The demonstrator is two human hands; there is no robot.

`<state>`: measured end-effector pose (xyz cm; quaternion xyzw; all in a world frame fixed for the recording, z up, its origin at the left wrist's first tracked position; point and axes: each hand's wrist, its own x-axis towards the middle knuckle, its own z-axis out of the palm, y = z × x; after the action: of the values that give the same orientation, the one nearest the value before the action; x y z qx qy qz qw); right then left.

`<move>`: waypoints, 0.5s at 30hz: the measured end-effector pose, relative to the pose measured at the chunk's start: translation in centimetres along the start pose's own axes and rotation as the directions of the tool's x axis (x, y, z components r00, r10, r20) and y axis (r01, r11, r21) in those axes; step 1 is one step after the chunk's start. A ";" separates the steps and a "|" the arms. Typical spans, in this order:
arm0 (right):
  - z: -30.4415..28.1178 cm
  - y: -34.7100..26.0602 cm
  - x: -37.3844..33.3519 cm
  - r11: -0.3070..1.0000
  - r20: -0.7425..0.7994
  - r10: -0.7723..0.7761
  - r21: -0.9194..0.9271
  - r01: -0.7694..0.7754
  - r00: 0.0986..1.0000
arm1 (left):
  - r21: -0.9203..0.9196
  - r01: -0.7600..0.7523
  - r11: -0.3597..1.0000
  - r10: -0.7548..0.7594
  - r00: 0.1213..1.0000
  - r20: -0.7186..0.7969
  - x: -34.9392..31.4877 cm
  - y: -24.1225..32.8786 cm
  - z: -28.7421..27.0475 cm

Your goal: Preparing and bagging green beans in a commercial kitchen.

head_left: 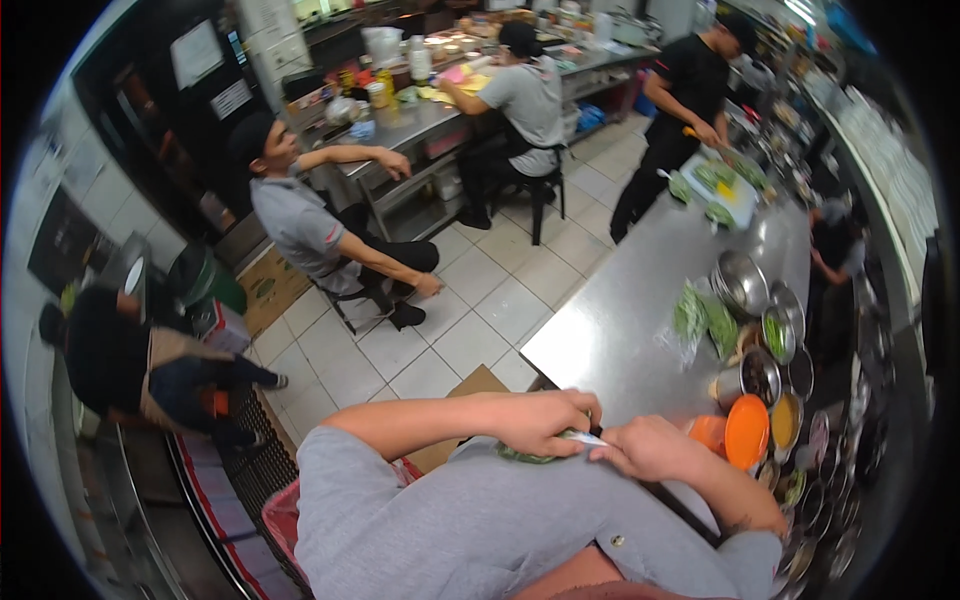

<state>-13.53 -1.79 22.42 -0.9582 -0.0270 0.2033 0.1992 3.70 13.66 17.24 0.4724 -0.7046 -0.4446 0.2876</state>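
My left hand (548,422) is closed over a flat green piece (525,454), which looks like a leaf or cactus paddle and is mostly hidden under the fingers. It is held close against the front of my grey shirt, by the corner of the steel counter (610,345). Fingers curled, my right hand (645,447) grips a small knife (584,438). Its narrow pale blade points left and touches or nearly touches my left fingers; the handle is hidden in the palm.
On the counter lie a clear bag (690,312) with green pieces, metal bowls (742,282) and an orange lid (747,432). Farther along, a standing person (690,90) works at a white cutting board (735,205). A seated person (300,215) is at left; a bin (283,515) stands beside me.
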 end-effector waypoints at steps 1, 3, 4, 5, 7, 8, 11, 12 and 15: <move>1.0 0.8 0.2 0.985 -0.030 -0.030 0.167 0.034 0.999 | 0.163 -0.088 0.983 0.110 0.985 -0.131 0.2 0.1 0.0; 2.8 2.6 0.5 0.884 -0.131 -0.053 0.455 0.107 0.990 | 0.291 -0.142 0.946 0.221 0.939 -0.262 0.5 0.4 -0.5; 3.4 3.1 0.9 0.813 -0.195 -0.052 0.562 0.155 0.979 | 0.278 -0.186 0.943 0.245 0.950 -0.195 0.4 0.6 -0.9; 3.8 3.5 1.2 0.769 -0.208 -0.003 0.625 0.135 0.978 | 0.340 -0.121 0.933 0.219 0.939 -0.266 0.3 0.7 -1.3; 4.6 3.2 2.0 0.711 -0.237 0.088 0.695 0.106 0.968 | 0.394 -0.089 0.915 0.220 0.928 -0.300 0.9 0.5 -1.9; 5.0 2.7 2.5 0.637 -0.286 0.149 0.760 0.129 0.946 | 0.454 0.003 0.891 0.176 0.920 -0.352 1.3 0.4 -1.9; 6.9 1.6 3.9 0.414 -0.318 0.308 0.893 0.175 0.897 | 0.514 0.122 0.849 0.138 0.888 -0.438 1.9 -1.6 -1.8; 7.3 1.4 4.3 0.268 -0.290 0.382 0.943 0.196 0.877 | 0.522 0.162 0.838 0.136 0.863 -0.486 2.0 -2.3 -2.1; 8.0 1.1 3.6 0.062 -0.292 0.407 0.954 0.292 0.866 | 0.497 0.085 0.864 0.171 0.878 -0.447 4.5 -2.8 -2.8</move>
<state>-13.47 0.62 13.97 -0.5710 0.2118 -0.0794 0.7892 5.40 8.13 15.92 0.6089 -0.7134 -0.1089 0.3291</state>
